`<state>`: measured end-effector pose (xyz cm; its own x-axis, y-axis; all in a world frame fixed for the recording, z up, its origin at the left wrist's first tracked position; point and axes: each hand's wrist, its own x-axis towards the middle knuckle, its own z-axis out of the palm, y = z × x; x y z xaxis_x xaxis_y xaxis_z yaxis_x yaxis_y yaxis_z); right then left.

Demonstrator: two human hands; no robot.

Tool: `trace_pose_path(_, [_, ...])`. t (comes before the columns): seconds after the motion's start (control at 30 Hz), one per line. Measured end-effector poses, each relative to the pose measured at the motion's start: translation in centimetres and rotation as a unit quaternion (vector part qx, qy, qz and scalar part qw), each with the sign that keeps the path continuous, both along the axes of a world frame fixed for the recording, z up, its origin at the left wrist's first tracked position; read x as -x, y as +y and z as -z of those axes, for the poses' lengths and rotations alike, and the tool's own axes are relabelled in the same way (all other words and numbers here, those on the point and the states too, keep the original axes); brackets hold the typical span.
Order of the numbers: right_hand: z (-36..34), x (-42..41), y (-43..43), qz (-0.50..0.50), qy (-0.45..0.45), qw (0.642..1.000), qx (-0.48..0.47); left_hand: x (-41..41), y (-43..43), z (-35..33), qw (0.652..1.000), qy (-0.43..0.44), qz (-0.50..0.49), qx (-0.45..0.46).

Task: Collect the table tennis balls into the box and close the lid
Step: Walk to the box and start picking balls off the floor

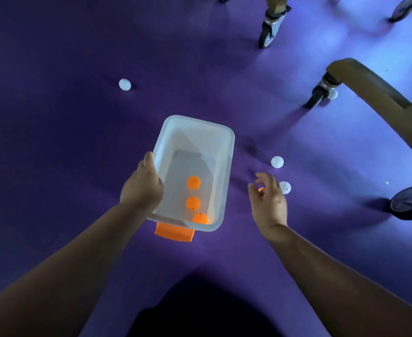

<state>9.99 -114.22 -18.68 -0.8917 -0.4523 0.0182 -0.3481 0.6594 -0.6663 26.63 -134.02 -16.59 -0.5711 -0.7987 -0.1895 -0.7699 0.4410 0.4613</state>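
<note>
Where the purple floor (54, 122) spreads, a white ball (124, 84) lies left; the left hand (141, 188) grips the box (200, 139) with three orange balls (193, 182) inside. The right hand (269, 203) curls loosely by an orange ball (260, 190) — grip unclear — and castored chair legs (360, 79) stand to the right.

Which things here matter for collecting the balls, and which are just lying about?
Job: box, gripped by left hand; three orange balls inside; orange ball by right hand; four white balls on floor.
Lying about: castered furniture legs; dark object at right edge.
</note>
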Motion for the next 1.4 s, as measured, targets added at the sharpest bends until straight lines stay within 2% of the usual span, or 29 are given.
trace_pose_path(0.07, [1.2, 1.1, 1.3, 0.023, -0.019, 0.996, -0.082, 0.2, 0.2, 0.4, 0.999, -0.016, -0.006, 0.034])
trace_pose_path(0.2, [2.7, 3.0, 2.4, -0.026, -0.067, 0.972, -0.225, 0.3, 0.4, 0.7, 0.998, -0.034, -0.017, 0.058])
trace_pose_path(0.37, [4.4, 4.1, 1.9, -0.104, -0.096, 0.945, -0.295, 0.5, 0.3, 1.2, 0.996, -0.046, -0.017, 0.077])
trace_pose_path(0.5, [4.8, 5.3, 1.7, -0.078, -0.137, 0.936, -0.314, 0.4, 0.2, 1.1, 0.996, -0.045, -0.016, 0.078])
trace_pose_path(0.57, [4.0, 5.5, 0.8, -0.069, -0.114, 0.952, -0.275, 0.4, 0.2, 1.0, 0.996, -0.046, -0.018, 0.078])
trace_pose_path(0.67, [1.5, 4.5, -1.7, -0.041, -0.056, 0.993, -0.095, 0.5, 0.3, 1.0, 0.995, -0.054, -0.018, 0.084])
trace_pose_path(0.77, [-1.4, 2.3, -4.4, -0.073, -0.016, 0.994, 0.083, 0.5, 0.4, 0.9, 0.994, -0.060, -0.022, 0.087])
trace_pose_path(0.83, [-2.4, 1.1, -5.5, -0.128, -0.013, 0.983, 0.128, 0.5, 0.5, 0.8, 0.994, -0.058, -0.023, 0.087])
trace_pose_path(0.93, [-2.2, 0.3, -6.0, -0.193, -0.010, 0.973, 0.128, 0.5, 0.5, 0.9, 0.994, -0.058, -0.022, 0.090])
trace_pose_path(1.0, [-1.2, 0.8, -5.3, -0.180, 0.023, 0.977, 0.107, 0.5, 0.4, 1.1, 0.993, -0.058, -0.022, 0.096])
trace_pose_path(1.1, [0.9, 2.8, -3.0, -0.063, 0.037, 0.996, 0.057, 0.5, 0.5, 1.3, 0.993, -0.060, -0.023, 0.101])
trace_pose_path(1.2, [3.4, 5.4, 0.0, -0.025, 0.128, 0.988, -0.079, 0.5, 0.4, 1.5, 0.992, -0.062, -0.020, 0.104])
trace_pose_path(1.23, [3.9, 6.2, 1.0, -0.019, 0.134, 0.981, -0.138, 0.5, 0.4, 1.6, 0.992, -0.062, -0.020, 0.107])
trace_pose_path(1.33, [4.4, 7.8, 2.9, -0.013, 0.077, 0.960, -0.270, 0.6, 0.4, 1.5, 0.992, -0.066, -0.020, 0.110])
trace_pose_path(1.4, [4.7, 8.5, 3.6, -0.052, 0.032, 0.942, -0.330, 0.6, 0.4, 1.3, 0.991, -0.070, -0.017, 0.109])
